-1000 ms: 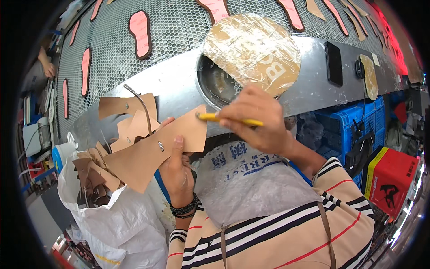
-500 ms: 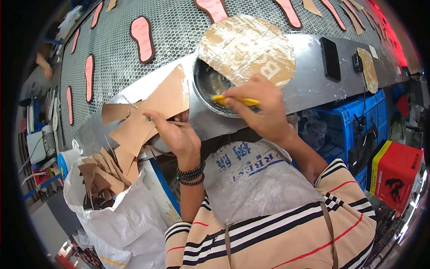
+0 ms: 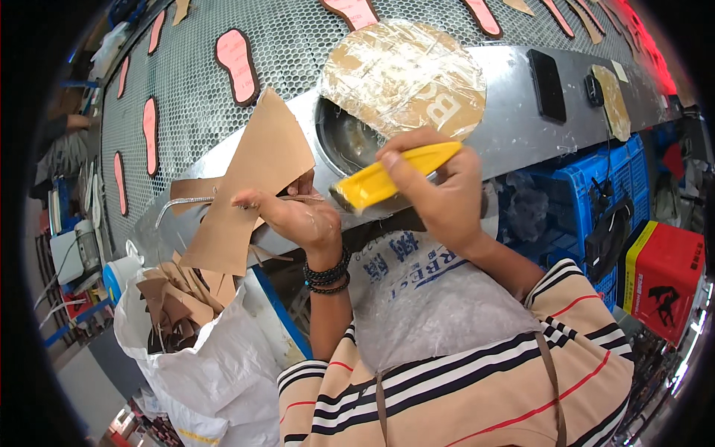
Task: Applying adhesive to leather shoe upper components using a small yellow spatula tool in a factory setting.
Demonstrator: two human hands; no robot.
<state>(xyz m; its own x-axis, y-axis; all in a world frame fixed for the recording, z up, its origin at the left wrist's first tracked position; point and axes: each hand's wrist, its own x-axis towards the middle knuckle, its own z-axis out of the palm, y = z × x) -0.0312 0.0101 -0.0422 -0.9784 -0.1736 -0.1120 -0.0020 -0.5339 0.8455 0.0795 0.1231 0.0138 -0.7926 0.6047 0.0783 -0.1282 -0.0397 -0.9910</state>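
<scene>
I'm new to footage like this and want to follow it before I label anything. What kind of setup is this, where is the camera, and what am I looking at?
There is no robot here: these are a person's two bare hands. The view comes from the left of two fisheye cameras worn on the head, looking down, so straight edges bend near the rim.

The left hand holds a tan sheet piece; the right hand grips a yellow brush.

On the metal ledge are a bowl, partly covered by a round cardboard lid, and a black phone. Beyond it, pink insoles with dark edges lie on a mesh surface. At lower left, a white sack holds brown scraps.
</scene>
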